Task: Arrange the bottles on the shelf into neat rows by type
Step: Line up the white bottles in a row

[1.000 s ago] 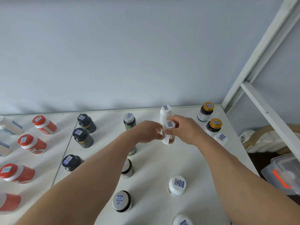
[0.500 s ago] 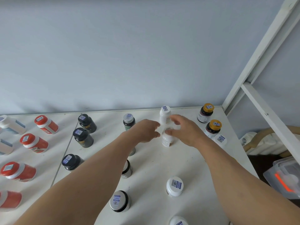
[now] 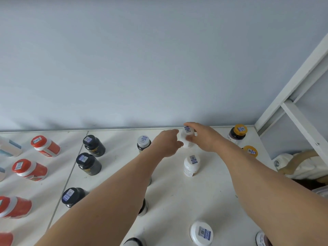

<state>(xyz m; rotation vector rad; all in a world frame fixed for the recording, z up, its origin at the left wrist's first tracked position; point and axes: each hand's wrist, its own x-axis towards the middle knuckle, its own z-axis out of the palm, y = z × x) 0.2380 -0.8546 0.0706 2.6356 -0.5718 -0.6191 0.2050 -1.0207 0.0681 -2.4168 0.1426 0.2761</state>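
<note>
1. Rear white bottle (image 3: 186, 139) stands by the wall, just behind the second white bottle (image 3: 191, 165); right hand (image 3: 205, 139) fingers wrap it; left hand (image 3: 168, 144) fingertips touch its side.
2. Risk: two-sided push tips it.
3. Risk: withdrawing forearms clip the second white bottle.

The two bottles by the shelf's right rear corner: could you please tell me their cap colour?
Yellow caps, each with a small label sticker; head view.

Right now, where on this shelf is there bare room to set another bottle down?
Bare shelf lies between the standing white bottle, the white-lidded jar and the right arm. Another patch lies between the black bottles and the left arm. The far white bottle, between both hands, is crowded.
</note>
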